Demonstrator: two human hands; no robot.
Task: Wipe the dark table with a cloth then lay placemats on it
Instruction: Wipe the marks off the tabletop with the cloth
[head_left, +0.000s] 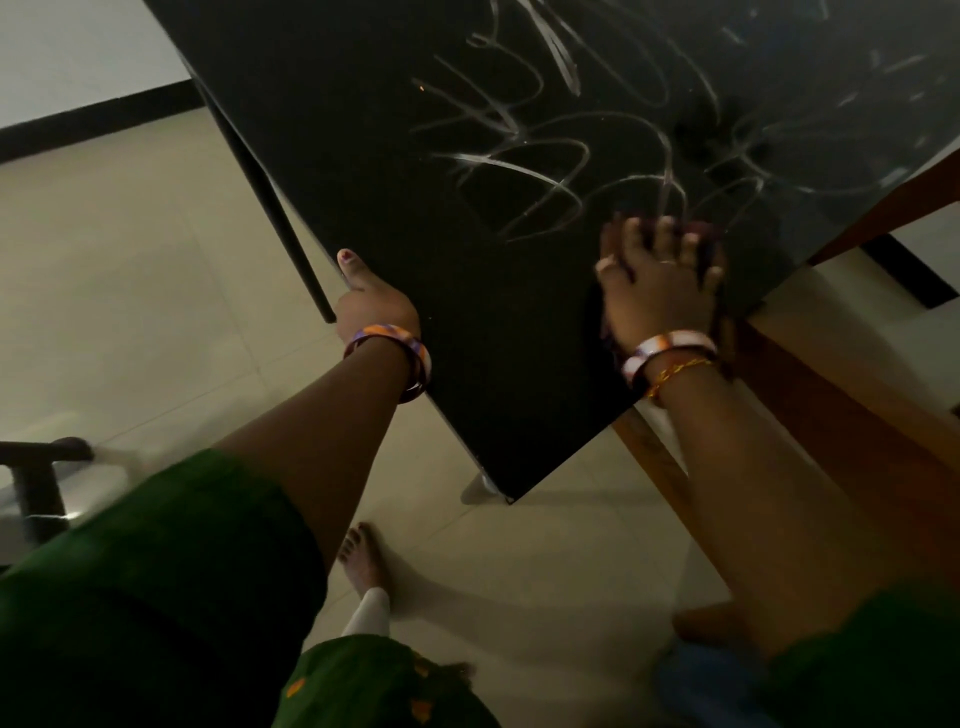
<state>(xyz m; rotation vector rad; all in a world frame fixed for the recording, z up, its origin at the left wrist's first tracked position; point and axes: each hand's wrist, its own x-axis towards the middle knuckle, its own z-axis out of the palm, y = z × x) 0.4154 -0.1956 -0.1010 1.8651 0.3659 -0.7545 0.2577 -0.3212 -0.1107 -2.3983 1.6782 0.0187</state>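
Note:
The dark table (405, 171) fills the upper middle of the head view, its top streaked with pale scribbled smears. My right hand (657, 283) lies flat near the table's right edge, fingers spread, pressing a dark maroon cloth (705, 234) that shows only past the fingertips and beside the wrist. My left hand (371, 304) holds the table's left edge, thumb on top and the fingers hidden under the rim. No placemats are in view.
A brown wooden piece of furniture (852, 415) stands against the table's right side. Pale floor tiles (135, 312) spread to the left. A dark chair part (36, 483) sits at the far left. My bare foot (363, 561) stands below the table's near corner.

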